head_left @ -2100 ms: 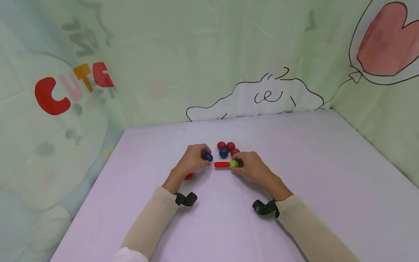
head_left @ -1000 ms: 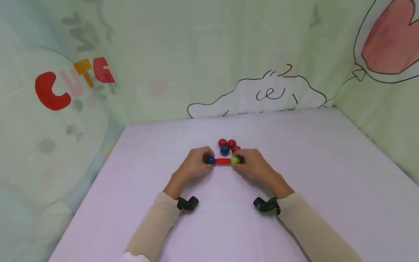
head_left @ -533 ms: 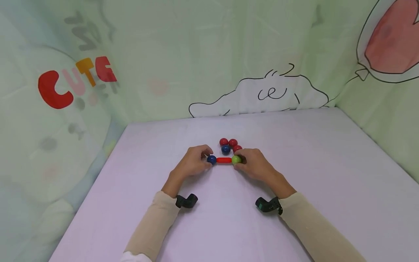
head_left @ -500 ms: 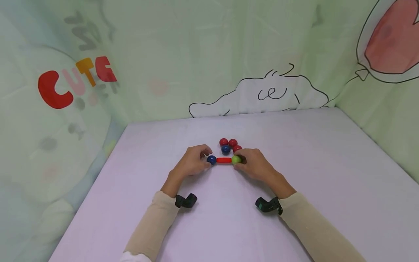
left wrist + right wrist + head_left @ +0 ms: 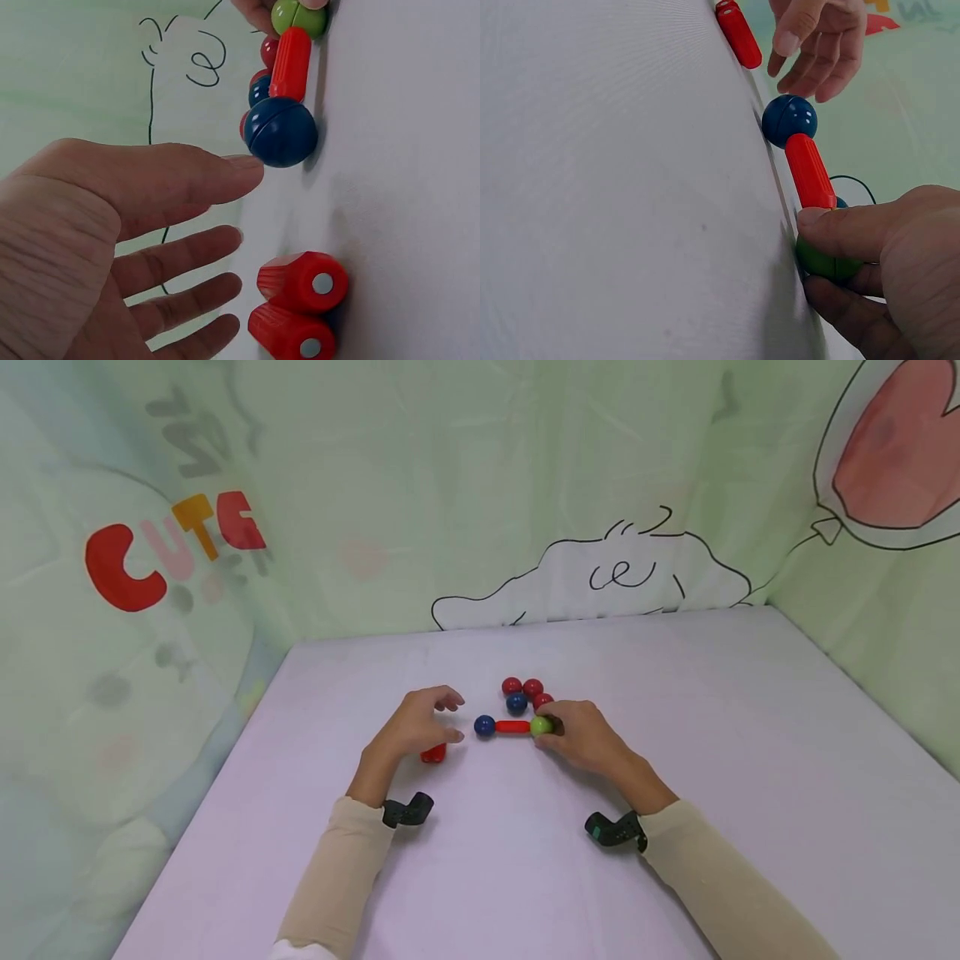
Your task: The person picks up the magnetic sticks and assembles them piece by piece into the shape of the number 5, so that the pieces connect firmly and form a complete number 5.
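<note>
My right hand (image 5: 587, 737) pinches a green ball (image 5: 541, 727) between thumb and fingers. From that ball a red magnetic rod (image 5: 512, 727) runs left to a blue ball (image 5: 484, 726), and the three touch in one straight line on the table. My left hand (image 5: 422, 722) is apart from the blue ball, its fingers spread and holding nothing. Below the left hand lie loose red magnetic rods (image 5: 432, 755), partly covered by it in the head view. Two of these rods (image 5: 304, 283) show silvery end discs in the left wrist view.
Behind the joined row sits a cluster of several balls: red balls (image 5: 512, 687) and another blue ball (image 5: 516, 703). A pale cloth covers the table (image 5: 495, 860). A printed curtain (image 5: 390, 510) stands along the back and sides.
The blue ball in my left hand came up against the rod's free end. My left hand then let go and drew back left, uncovering the loose rods. My right hand kept hold of the green ball.
</note>
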A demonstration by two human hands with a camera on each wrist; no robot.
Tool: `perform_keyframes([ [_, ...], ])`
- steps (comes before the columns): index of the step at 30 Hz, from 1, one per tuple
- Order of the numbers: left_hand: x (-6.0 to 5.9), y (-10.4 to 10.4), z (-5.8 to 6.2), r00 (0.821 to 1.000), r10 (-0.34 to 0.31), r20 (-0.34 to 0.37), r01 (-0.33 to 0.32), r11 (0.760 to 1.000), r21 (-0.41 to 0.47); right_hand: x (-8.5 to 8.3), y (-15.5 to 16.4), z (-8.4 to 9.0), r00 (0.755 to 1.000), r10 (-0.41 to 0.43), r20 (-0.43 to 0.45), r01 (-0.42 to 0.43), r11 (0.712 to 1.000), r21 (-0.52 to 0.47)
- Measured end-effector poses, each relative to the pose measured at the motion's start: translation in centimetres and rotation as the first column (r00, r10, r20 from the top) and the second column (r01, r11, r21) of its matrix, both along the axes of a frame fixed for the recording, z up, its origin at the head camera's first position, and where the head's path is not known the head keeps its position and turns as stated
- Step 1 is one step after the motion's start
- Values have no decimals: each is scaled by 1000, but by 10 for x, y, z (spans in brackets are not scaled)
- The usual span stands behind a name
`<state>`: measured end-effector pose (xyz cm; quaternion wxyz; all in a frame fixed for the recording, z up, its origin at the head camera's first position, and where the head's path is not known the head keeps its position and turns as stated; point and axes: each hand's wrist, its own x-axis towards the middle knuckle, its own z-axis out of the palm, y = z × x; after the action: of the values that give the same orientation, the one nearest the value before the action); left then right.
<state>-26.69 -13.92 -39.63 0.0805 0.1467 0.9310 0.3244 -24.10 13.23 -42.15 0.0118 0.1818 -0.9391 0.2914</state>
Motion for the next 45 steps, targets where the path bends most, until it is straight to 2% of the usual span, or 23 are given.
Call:
perform_keyframes([
  [8,3,-16,7,992,3,123,8,996,-89,-2,-3,-1,1000,3,-18,-3,1000,-6],
  [14,4,-19,7,978,-22,209,51,990,-134,-2,-3,0,1000,-20,-13,20,1000,11],
  [24,5,-22,6,977,-17,214,63,975,-213,-1,-2,0,999,-19,-29,20,1000,5],
  [45,2,-14,7,980,5,197,25,989,-146,0,1,-2,999,-23,-28,23,1000,-5],
])
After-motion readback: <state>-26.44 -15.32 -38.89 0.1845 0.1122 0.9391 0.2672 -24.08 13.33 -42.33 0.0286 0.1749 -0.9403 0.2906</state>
